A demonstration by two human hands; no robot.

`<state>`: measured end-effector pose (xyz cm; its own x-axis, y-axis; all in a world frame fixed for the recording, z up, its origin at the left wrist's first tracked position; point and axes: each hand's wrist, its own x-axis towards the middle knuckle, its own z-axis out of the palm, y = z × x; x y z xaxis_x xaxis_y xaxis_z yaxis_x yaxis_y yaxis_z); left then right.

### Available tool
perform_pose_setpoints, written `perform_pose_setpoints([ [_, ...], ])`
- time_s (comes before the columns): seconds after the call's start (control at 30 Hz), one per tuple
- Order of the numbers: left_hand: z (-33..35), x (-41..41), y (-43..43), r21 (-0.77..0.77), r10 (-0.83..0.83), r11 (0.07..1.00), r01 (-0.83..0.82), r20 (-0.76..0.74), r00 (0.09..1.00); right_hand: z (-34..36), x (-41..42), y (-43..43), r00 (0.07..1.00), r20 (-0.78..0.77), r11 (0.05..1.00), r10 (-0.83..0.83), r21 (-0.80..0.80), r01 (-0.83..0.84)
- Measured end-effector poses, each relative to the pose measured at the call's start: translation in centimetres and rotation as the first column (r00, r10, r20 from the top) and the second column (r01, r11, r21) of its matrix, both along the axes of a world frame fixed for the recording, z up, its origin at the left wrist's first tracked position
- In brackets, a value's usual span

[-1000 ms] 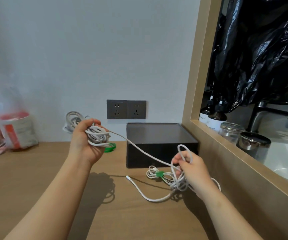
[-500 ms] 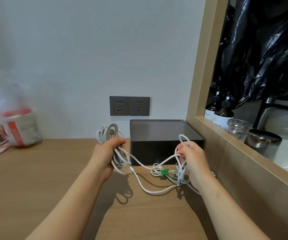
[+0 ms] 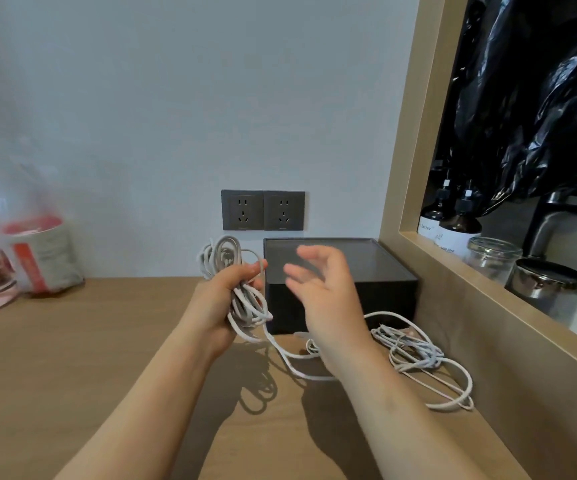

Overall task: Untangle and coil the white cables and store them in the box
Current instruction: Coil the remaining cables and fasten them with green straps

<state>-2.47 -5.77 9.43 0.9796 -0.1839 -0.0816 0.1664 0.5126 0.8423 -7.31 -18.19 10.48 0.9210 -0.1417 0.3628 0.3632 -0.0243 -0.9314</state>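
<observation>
Cable tangle [image 3: 411, 351] now dropped onto desk [image 3: 72, 358] in front of black box [image 3: 384, 271], right hand [image 3: 325, 292] released, open and raised, left hand [image 3: 217, 299] still gripping coiled cable bundle [image 3: 223, 258]

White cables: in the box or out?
Out. The left hand grips one cable bunch; the loose tangle lies on the table by the box.

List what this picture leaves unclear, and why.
Box interior: head view, its dark top covers it.
Loose cable, middle stretch: head view, right forearm hides it.
Right hand: head view, fingertips motion-blurred.
Plastic bag: head view, blurred, cut by left edge.
Bottle label: head view, too small.
</observation>
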Motion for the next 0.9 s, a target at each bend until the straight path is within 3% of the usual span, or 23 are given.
perform_pose_setpoints([
  [0.07,0.4,-0.2,0.4,0.012,-0.063,0.998,0.062,0.026,0.998,-0.6,1.2,0.6,0.988,-0.122,0.983,0.099,0.168,-0.078],
  [0.13,0.8,-0.5,0.7,0.009,-0.123,0.992,0.123,0.055,0.991,-1.5,2.1,0.9,0.955,-0.229,0.968,0.186,0.212,-0.138],
  [0.2,1.0,-0.6,0.9,-0.013,-0.197,0.980,0.199,0.092,0.976,-2.8,2.6,1.0,0.927,-0.298,0.974,0.226,0.072,-0.215],
  [0.27,0.9,-0.5,1.2,-0.009,-0.239,0.970,0.241,0.110,0.965,-3.9,2.7,1.1,0.912,-0.356,0.944,0.202,-0.178,-0.278],
  [0.33,0.4,0.0,1.4,-0.004,-0.214,0.977,0.215,0.086,0.973,-4.7,3.1,0.9,0.950,-0.297,0.899,0.096,-0.384,-0.211],
  [0.37,-0.1,0.2,1.4,0.005,-0.174,0.985,0.174,0.069,0.982,-5.0,3.3,0.6,0.971,-0.236,0.898,0.050,-0.414,-0.147],
  [0.53,-3.3,2.0,1.5,0.128,0.109,0.986,-0.110,0.013,0.994,-5.1,4.4,-0.6,0.995,-0.091,0.966,-0.047,-0.257,0.022],
  [0.73,-4.7,2.4,1.0,0.218,0.163,0.962,-0.166,0.029,0.986,-5.7,5.2,0.1,0.993,0.093,0.965,-0.072,-0.246,0.093],
  [0.9,-5.4,2.7,0.4,0.335,0.285,0.897,-0.290,0.063,0.956,-6.1,4.7,0.7,0.996,0.074,0.959,-0.054,-0.276,0.072],
])
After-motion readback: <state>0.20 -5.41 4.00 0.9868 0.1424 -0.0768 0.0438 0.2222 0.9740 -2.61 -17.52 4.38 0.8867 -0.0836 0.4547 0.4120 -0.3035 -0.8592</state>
